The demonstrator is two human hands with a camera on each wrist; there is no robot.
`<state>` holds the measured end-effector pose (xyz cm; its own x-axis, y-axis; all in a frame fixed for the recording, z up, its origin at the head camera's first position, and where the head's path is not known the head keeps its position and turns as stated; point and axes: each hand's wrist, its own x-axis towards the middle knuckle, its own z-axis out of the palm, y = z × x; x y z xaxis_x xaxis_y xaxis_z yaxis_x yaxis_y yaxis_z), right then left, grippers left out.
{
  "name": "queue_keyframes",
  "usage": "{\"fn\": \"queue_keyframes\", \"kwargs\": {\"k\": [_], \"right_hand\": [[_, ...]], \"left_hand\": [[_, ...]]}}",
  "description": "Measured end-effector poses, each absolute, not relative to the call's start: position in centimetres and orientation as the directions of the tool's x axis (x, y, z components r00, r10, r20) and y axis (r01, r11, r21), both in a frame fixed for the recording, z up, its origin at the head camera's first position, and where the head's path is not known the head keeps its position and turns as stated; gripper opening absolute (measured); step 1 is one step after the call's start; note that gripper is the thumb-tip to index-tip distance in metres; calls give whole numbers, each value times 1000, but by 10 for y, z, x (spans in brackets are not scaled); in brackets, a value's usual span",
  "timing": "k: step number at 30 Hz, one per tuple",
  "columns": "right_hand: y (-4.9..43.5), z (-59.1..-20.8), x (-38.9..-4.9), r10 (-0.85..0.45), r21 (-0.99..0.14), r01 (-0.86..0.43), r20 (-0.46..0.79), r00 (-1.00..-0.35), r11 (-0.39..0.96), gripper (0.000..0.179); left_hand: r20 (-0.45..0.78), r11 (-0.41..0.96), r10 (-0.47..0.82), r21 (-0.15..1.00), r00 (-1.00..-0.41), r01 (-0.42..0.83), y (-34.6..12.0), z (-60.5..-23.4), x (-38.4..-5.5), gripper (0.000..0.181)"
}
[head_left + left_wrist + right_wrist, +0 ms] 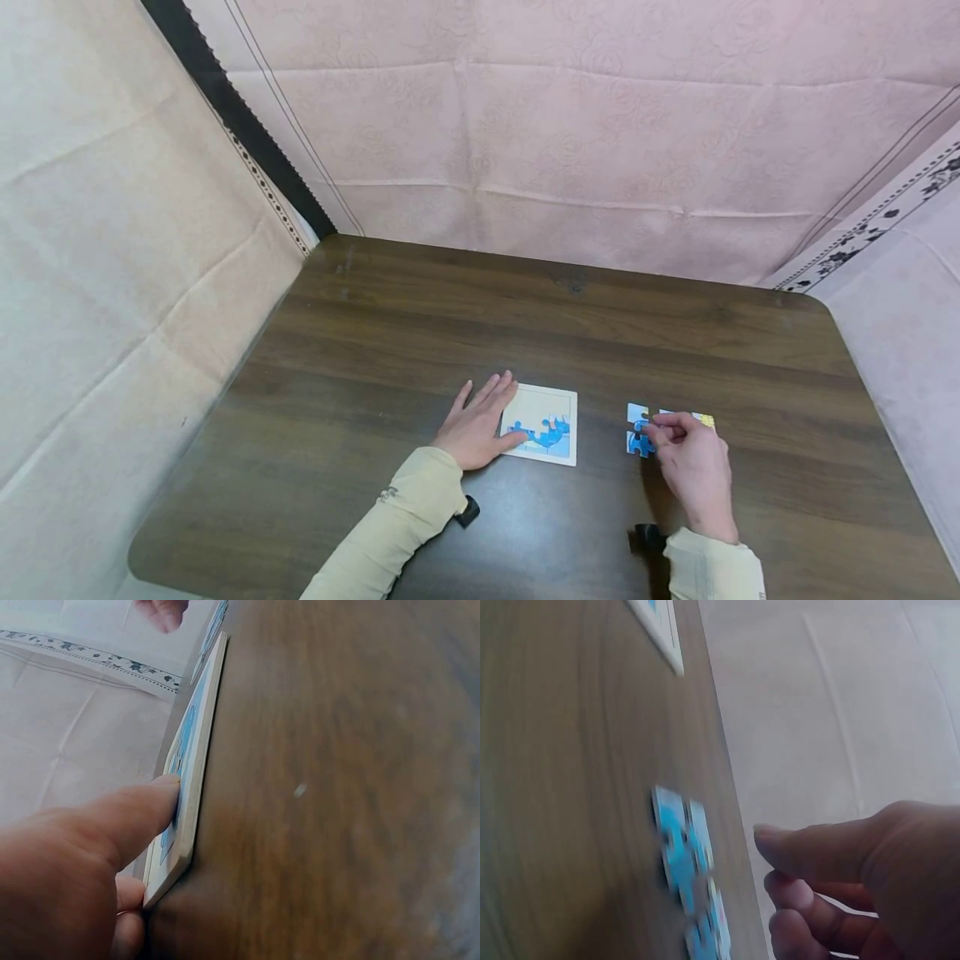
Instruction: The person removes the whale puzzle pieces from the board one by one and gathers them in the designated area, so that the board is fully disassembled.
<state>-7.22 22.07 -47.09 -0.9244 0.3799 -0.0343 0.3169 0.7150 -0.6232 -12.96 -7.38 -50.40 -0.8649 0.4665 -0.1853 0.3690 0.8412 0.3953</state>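
Note:
A square wooden puzzle board (538,403) lies on the table, with blue puzzle pieces (552,435) set in its lower part. My left hand (474,427) rests at the board's left side, fingers stretched out and the thumb lying over the pieces. The left wrist view shows that thumb (150,806) on the board's face. To the right, my right hand (692,467) hovers over several loose puzzle pieces (637,413), blue with some yellow. In the right wrist view, its thumb and bent fingers stand above the blurred loose pieces (679,862), and no piece shows between them.
The brown wooden table (420,333) has rounded corners. Pale patterned cloth (555,125) hangs behind it and at both sides. Dark bands (467,511) are on both wrists, at the cuffs of light sleeves.

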Motion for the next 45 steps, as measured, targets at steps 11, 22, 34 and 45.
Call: {"fn": "queue_keyframes", "kwargs": {"k": [11, 22, 34, 45], "right_hand": [[169, -474, -86, 177, -672, 198, -100, -979, 713, 22], [147, -487, -93, 3, -630, 53, -81, -997, 775, 37], [145, -489, -92, -11, -603, 48, -93, -996, 796, 32], [146, -488, -94, -31, -575, 5, -54, -998, 818, 24]], "left_hand": [[-188, 844, 463, 390, -866, 367, -73, -508, -130, 84], [-196, 853, 460, 369, -866, 369, -73, -506, -131, 84], [-184, 849, 461, 376, -868, 372, -73, -506, -130, 84], [-199, 854, 457, 371, -867, 365, -72, -503, -130, 84]]}}
